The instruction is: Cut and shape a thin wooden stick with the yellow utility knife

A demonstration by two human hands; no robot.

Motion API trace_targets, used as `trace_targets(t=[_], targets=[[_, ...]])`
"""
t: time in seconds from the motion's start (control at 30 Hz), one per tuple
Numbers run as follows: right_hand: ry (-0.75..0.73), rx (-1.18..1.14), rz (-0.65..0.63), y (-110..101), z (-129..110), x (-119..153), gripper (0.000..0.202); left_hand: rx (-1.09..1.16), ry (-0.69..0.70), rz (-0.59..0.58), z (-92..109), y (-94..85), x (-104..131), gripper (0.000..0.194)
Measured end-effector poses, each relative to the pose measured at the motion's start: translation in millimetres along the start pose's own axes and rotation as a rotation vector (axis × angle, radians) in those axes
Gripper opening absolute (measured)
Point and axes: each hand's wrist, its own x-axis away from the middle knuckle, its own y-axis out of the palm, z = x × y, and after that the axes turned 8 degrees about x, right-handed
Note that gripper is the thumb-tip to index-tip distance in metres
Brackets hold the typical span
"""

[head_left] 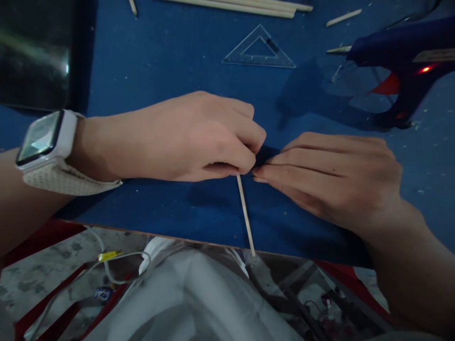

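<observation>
My left hand (206, 135), with a watch (44, 137) on its wrist, is closed over the upper end of a thin wooden stick (246, 215). The stick slants down toward me, and its lower tip reaches just past the table's front edge. Close by on the right, my right hand (337, 177) has its fingers pressed together in a pinch. Its fingertips are almost at the left hand's knuckles. Whatever lies between those fingertips is too small and dark to make out. The stick's upper end is hidden under my left fingers.
A blue glue gun (387, 57) with a lit red light stands at the right. A clear set square (284, 61) lies beyond my hands. Wooden sticks (249, 6) lie at the back, with a short piece (343, 17) to their right. A dark screen (33, 52) is at far left.
</observation>
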Motion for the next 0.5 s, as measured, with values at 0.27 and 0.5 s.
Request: trace_targets(t=[0.27,0.5], targets=[[0.018,0.02,-0.002,5.9,-4.8,2.5,0.019,0.004,0.01,0.011,-0.6,1.0,-1.1,0.044],[0.006,0.024,0.029,6.9,-3.3,4.2,0.015,-0.003,0.017,0.008,-1.9,1.3,-0.1,0.04]])
